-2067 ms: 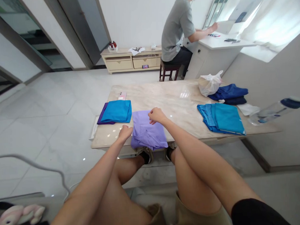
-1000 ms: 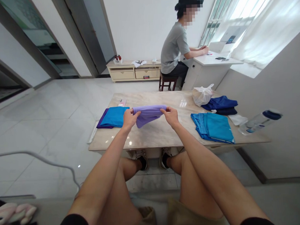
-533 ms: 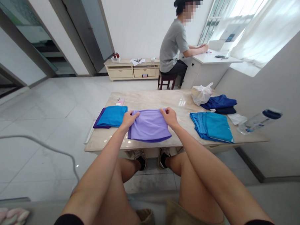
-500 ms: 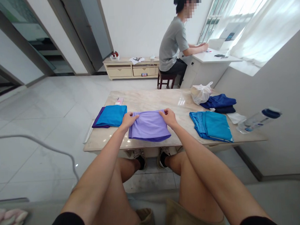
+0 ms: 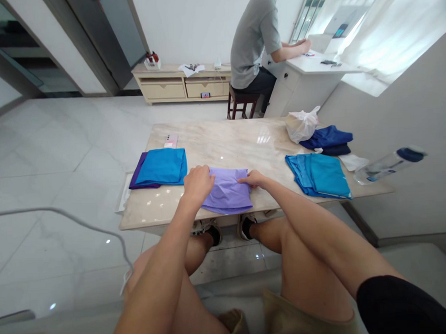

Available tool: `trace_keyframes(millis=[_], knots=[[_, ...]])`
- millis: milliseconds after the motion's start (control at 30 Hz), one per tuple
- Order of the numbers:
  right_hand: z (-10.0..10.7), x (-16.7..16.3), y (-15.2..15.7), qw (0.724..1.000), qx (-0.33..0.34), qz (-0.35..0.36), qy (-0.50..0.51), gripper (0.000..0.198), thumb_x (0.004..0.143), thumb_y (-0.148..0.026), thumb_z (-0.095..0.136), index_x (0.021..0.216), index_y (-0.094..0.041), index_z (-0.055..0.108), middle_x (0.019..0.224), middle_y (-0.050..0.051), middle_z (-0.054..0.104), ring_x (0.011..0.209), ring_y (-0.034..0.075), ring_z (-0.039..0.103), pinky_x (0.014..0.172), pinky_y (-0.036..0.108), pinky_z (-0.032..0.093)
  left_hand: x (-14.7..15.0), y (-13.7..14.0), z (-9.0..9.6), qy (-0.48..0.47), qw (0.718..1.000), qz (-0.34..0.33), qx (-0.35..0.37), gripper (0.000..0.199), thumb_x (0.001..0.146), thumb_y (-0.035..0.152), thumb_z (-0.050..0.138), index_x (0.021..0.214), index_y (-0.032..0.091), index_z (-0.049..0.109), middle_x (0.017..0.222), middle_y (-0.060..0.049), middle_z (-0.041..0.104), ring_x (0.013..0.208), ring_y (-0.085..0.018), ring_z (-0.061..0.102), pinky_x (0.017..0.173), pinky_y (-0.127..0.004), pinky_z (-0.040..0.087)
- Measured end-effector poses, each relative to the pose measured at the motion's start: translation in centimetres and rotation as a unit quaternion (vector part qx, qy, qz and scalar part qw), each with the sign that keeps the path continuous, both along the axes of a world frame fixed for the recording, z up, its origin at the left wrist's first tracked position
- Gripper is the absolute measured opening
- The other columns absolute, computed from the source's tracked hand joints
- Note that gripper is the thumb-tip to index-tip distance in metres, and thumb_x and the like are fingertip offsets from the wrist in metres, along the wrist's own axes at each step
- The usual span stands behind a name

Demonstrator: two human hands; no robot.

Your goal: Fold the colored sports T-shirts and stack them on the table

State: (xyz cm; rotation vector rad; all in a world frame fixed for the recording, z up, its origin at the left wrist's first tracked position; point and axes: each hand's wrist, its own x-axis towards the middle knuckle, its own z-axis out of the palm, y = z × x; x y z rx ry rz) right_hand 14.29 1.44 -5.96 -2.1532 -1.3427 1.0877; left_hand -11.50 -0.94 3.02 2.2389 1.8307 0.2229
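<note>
A folded lilac cloth (image 5: 229, 191) lies at the front edge of the table, its lower edge by the rim and its surface wrinkled. My left hand (image 5: 199, 182) is closed on its upper left side, with the fingertips partly hidden behind the hand. At the cloth's right edge, my right hand (image 5: 256, 179) pinches the fabric between thumb and fingers. To the left lies a folded bright blue cloth (image 5: 162, 166) on top of a dark purple one (image 5: 139, 176). Folded teal-blue cloths (image 5: 329, 176) lie to the right.
The marble-patterned table (image 5: 221, 137) also bears a phone (image 5: 171, 140), a white plastic bag (image 5: 302, 125), dark blue cloth (image 5: 327, 137) and a clear bottle (image 5: 387, 164) at the right. Beyond it, a person (image 5: 254, 42) sits on a stool at a white desk. A grey cable (image 5: 81, 220) hangs at left.
The lilac cloth has been lowered flatter onto the table. My left hand has turned over its left side, and my right hand has slid down to the right edge. The view has shifted.
</note>
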Motion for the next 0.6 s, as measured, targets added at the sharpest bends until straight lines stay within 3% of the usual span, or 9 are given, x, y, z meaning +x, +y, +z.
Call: trace_keyframes(millis=[100,233,400,467,600], knots=[[2.5,-0.9,-0.2,0.997,-0.019,0.023,0.065,0.026,0.085,-0.032,0.087,0.099,-0.012,0.077,0.089,0.009,0.078,0.078,0.019,0.071,0.066,0.026,0.057,-0.2,-1.3,1.1,-0.026,0.999,0.018,0.001,0.034,0.103,0.043,0.061,0.122,0.018,0.075,0.122,-0.020,0.078,0.118,-0.038,0.072,0.092,-0.042,0.055],[6.8,-2.0,0.6,0.992,0.053,-0.003,0.118,0.022,0.090,-0.029,0.082,0.105,-0.013,0.078,0.096,0.011,0.080,0.078,0.021,0.072,0.061,0.027,0.058,-1.1,-1.8,2.3,-0.151,0.986,0.065,0.029,0.030,0.103,0.039,0.064,0.126,0.020,0.072,0.112,-0.015,0.081,0.110,-0.035,0.074,0.091,-0.040,0.054],[12.6,-5.8,4.6,0.978,0.122,-0.018,0.166,0.016,0.091,-0.023,0.081,0.102,-0.014,0.074,0.092,0.009,0.077,0.074,0.018,0.069,0.062,0.028,0.059,-4.4,-1.4,4.1,-0.340,0.909,0.154,0.183,0.024,0.109,0.030,0.052,0.122,0.019,0.069,0.119,-0.011,0.080,0.100,-0.024,0.075,0.090,-0.034,0.053],[14.6,-8.4,6.7,0.968,0.140,-0.003,0.208,0.013,0.094,-0.022,0.078,0.103,-0.015,0.073,0.091,0.008,0.075,0.074,0.017,0.068,0.066,0.029,0.061,-6.3,-1.7,4.5,-0.349,0.890,0.179,0.233,0.022,0.109,0.030,0.051,0.114,0.019,0.070,0.114,-0.010,0.080,0.098,-0.024,0.074,0.091,-0.034,0.052],[16.8,-14.3,11.0,0.933,0.169,0.037,0.315,0.010,0.100,-0.021,0.070,0.109,-0.019,0.067,0.096,0.003,0.074,0.081,0.015,0.069,0.076,0.034,0.064,-10.0,-3.4,4.3,-0.319,0.894,0.186,0.254,0.021,0.107,0.031,0.053,0.104,0.021,0.071,0.103,-0.007,0.080,0.092,-0.023,0.073,0.087,-0.033,0.052]])
